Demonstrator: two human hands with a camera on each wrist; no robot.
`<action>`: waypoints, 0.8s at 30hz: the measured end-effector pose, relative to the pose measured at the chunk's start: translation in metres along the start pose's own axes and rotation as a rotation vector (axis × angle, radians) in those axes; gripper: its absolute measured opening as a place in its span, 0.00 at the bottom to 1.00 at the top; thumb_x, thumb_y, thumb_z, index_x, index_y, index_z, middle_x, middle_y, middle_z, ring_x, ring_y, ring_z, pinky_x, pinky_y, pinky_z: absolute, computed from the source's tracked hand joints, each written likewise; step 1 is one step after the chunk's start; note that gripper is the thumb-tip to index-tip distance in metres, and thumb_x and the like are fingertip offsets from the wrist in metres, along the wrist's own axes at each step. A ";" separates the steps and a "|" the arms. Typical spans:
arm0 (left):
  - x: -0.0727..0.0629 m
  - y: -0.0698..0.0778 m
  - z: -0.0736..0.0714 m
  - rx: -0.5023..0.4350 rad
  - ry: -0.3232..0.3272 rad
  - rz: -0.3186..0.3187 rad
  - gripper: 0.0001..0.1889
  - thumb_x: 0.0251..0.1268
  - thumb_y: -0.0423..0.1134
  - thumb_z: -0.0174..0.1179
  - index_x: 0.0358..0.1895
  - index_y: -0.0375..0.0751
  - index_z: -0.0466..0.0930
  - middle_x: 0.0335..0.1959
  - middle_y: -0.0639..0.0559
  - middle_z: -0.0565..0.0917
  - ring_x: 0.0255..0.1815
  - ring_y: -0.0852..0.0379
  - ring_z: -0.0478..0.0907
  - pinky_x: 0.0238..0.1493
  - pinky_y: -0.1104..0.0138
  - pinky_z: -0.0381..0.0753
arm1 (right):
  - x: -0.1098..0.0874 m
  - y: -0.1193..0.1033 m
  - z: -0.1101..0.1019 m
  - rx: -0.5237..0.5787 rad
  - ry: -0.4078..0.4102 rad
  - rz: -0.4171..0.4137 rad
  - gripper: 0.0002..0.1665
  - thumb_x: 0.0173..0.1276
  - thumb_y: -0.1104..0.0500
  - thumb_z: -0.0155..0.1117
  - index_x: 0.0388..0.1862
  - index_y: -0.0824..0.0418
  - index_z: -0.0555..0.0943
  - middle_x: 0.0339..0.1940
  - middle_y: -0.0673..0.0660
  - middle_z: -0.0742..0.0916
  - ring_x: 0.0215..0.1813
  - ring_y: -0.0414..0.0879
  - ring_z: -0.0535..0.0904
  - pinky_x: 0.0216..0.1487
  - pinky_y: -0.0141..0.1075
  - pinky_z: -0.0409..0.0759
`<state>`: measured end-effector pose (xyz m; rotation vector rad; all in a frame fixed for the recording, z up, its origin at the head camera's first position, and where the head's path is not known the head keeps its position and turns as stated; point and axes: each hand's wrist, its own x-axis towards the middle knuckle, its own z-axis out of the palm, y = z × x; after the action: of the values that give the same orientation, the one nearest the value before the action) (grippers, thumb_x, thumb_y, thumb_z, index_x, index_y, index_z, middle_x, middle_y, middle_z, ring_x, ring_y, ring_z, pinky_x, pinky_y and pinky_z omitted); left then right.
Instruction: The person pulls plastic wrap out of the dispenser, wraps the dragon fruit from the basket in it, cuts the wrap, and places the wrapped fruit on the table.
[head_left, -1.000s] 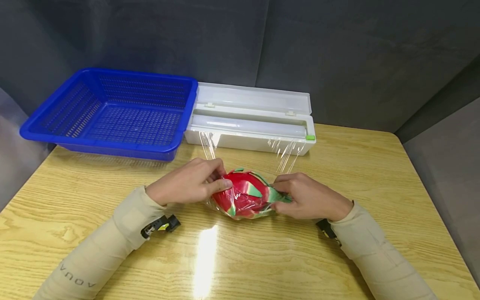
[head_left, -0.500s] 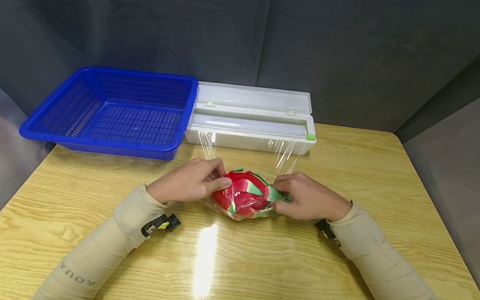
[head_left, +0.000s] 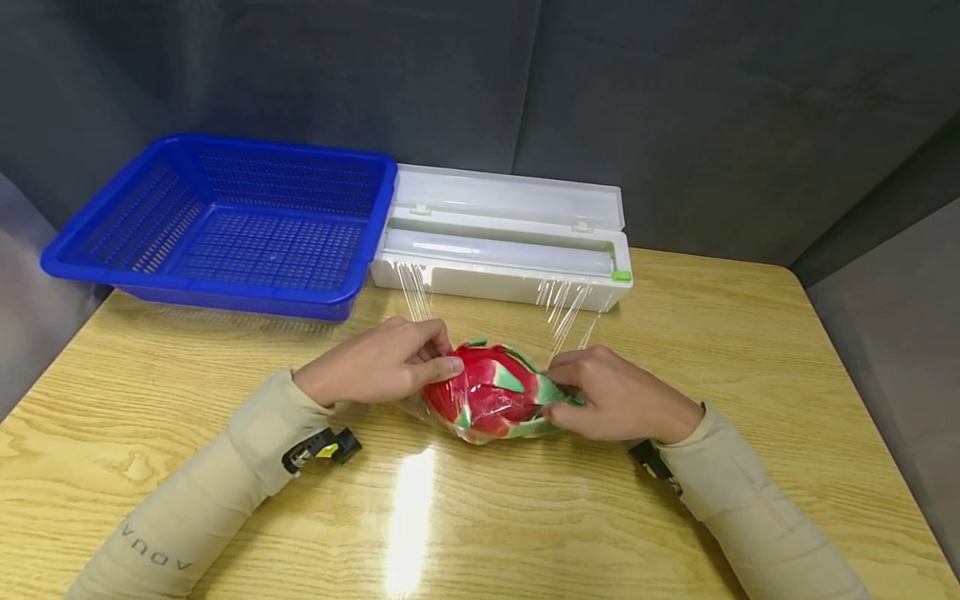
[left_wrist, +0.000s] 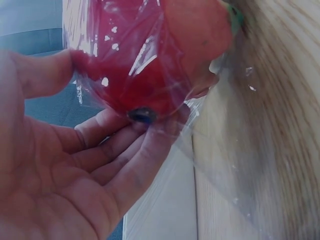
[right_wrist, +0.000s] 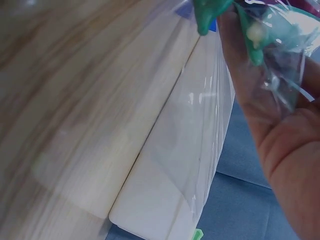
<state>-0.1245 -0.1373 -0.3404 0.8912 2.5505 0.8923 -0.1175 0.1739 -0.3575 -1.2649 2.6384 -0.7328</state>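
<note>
A red dragon fruit [head_left: 487, 387] with green scales lies on its side near the middle of the table, with clear plastic wrap [head_left: 570, 312] over it. The wrap stretches back to a roll [head_left: 495, 250] in an open white dispenser box [head_left: 495, 283]. My left hand [head_left: 382, 362] grips the fruit's rounded left end through the film, thumb on top and fingers behind and beneath, as the left wrist view shows. At the green-tipped right end, my right hand [head_left: 618, 392] holds the fruit and the bunched film between thumb and fingers.
A blue plastic basket [head_left: 225, 287] stands at the back left, right beside the dispenser box. The box's lid [head_left: 510, 196] is tipped back toward a dark curtain [head_left: 675, 117]. A green slider [head_left: 621, 275] sits at the box's right front corner.
Almost nothing has moved. Both hands keep their hold at the two ends of the dragon fruit, and the wrap's right-hand creases have shifted slightly.
</note>
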 end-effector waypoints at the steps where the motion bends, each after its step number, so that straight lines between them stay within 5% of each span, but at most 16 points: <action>1: 0.000 -0.001 0.000 0.000 -0.001 0.002 0.14 0.77 0.51 0.57 0.44 0.43 0.81 0.34 0.55 0.88 0.32 0.62 0.81 0.37 0.67 0.83 | 0.000 0.000 0.000 0.001 -0.001 -0.001 0.11 0.57 0.59 0.64 0.20 0.47 0.75 0.21 0.44 0.75 0.25 0.31 0.65 0.26 0.24 0.67; 24: -0.001 0.002 -0.001 0.006 -0.032 -0.008 0.12 0.77 0.50 0.58 0.42 0.45 0.81 0.32 0.57 0.86 0.30 0.62 0.78 0.32 0.68 0.80 | -0.001 -0.001 -0.001 0.043 -0.037 0.005 0.08 0.58 0.61 0.65 0.24 0.47 0.80 0.23 0.40 0.77 0.26 0.33 0.68 0.27 0.25 0.70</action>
<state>-0.1233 -0.1366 -0.3385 0.8890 2.5291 0.8612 -0.1162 0.1748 -0.3566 -1.2478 2.5814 -0.7531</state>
